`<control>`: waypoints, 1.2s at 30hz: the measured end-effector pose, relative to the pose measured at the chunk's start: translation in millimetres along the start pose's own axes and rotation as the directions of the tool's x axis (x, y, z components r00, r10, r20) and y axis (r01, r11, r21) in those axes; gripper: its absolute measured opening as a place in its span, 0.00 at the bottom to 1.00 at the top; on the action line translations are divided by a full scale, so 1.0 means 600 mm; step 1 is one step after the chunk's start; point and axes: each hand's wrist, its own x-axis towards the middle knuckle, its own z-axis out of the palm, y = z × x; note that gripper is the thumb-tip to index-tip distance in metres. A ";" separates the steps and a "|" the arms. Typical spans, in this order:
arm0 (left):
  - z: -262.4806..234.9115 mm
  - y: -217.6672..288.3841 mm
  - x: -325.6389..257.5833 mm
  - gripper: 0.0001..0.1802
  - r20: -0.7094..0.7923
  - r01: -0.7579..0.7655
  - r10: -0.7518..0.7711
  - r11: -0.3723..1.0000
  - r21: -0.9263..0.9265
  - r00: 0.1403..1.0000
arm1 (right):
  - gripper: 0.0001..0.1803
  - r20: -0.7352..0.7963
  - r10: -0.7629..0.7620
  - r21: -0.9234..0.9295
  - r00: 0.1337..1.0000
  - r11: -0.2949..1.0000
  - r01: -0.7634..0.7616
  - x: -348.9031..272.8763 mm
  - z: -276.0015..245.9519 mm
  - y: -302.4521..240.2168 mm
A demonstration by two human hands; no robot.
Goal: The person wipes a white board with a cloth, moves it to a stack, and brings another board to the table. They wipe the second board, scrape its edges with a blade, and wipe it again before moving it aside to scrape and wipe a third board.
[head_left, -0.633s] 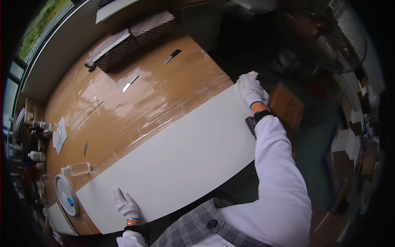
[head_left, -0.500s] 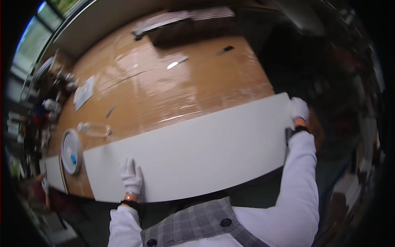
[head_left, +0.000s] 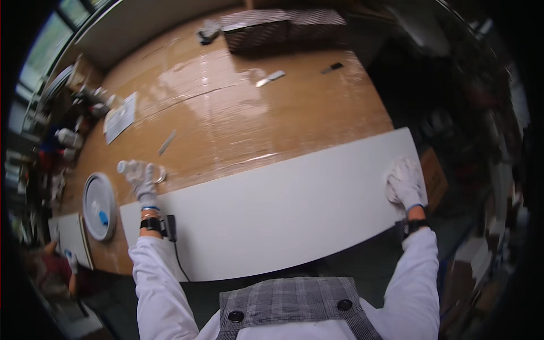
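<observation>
A long white panel (head_left: 272, 209) lies along the near edge of the table. Off its far left corner, my left hand (head_left: 143, 180), in a white knit glove, is closed around a clear bottle (head_left: 161, 174) lying on its side, its cap end to the left. My right hand (head_left: 406, 180), gloved too, presses down on the panel near its right end. Its fingers are curled over a pale bunched thing, which I cannot make out clearly against the glove. A dark device with a cable is strapped at my left wrist.
Left of the panel sits a round grey lid (head_left: 90, 198) with a small blue piece (head_left: 103, 218) on it. Scraper blades (head_left: 270, 78), a paper sheet (head_left: 120, 119) and a patterned box (head_left: 258, 33) lie farther back on the film-covered table (head_left: 215, 119). A co-worker (head_left: 54, 269) stands at far left.
My left hand has moved from the panel to the bottle and closed on it. My right hand has come from the panel's right edge onto its top. The view has shifted slightly.
</observation>
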 end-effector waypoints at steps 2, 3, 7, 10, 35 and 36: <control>0.042 -0.002 0.003 0.36 -0.016 0.038 -0.041 0.985 -0.166 0.999 | 0.35 -0.037 0.017 -0.038 0.999 0.999 -0.018 -0.008 0.045 0.025; 0.059 0.026 -0.004 0.35 0.058 0.243 -0.237 0.929 -0.280 0.970 | 0.34 -0.011 0.045 0.004 0.999 0.999 -0.045 -0.018 0.027 0.024; 0.128 0.145 -0.035 0.40 0.260 0.053 -0.072 0.995 0.079 0.963 | 0.29 -0.171 0.067 0.068 0.983 0.996 -0.056 -0.037 0.009 0.037; 0.201 0.350 -0.149 0.41 0.531 0.043 0.033 0.991 -0.130 0.847 | 0.25 -0.137 0.154 0.135 0.978 0.981 -0.136 -0.038 0.002 0.055; 0.661 0.885 -0.481 0.25 0.946 -0.922 0.173 0.326 0.208 0.274 | 0.16 -0.318 -0.201 0.259 0.926 0.921 0.289 -0.097 -0.012 0.180; 0.661 0.887 -0.484 0.25 0.949 -0.939 0.184 0.281 0.199 0.256 | 0.16 -0.331 -0.204 0.254 0.921 0.921 0.295 -0.097 -0.015 0.182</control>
